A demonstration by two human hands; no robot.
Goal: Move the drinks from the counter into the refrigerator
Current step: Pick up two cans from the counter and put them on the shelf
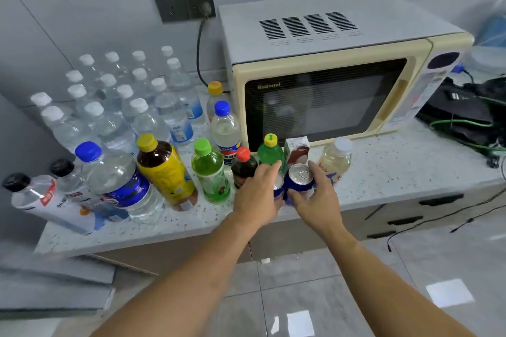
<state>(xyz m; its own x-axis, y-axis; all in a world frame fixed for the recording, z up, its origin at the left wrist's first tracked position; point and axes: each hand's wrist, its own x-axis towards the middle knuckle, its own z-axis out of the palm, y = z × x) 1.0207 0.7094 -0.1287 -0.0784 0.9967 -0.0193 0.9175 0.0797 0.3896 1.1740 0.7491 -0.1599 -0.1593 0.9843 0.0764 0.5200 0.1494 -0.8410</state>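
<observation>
Blue cans, two, at counter [383,172] front edge, in hand.
Left hand [257,194] grasps one can [278,186]; right hand [319,197] grasps the other can [299,179]. Microwave [328,63], one, behind.

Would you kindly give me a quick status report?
Left hand grips one can; right hand grips second can. Both at counter edge. Path clear.

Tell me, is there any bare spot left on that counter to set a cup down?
Yes. The counter is bare right of the pale bottle, in front of the microwave, up to the black cables. A narrow strip along the front edge, before the yellow-labelled bottle, is free too. Left of the microwave it is packed with water bottles.
</observation>
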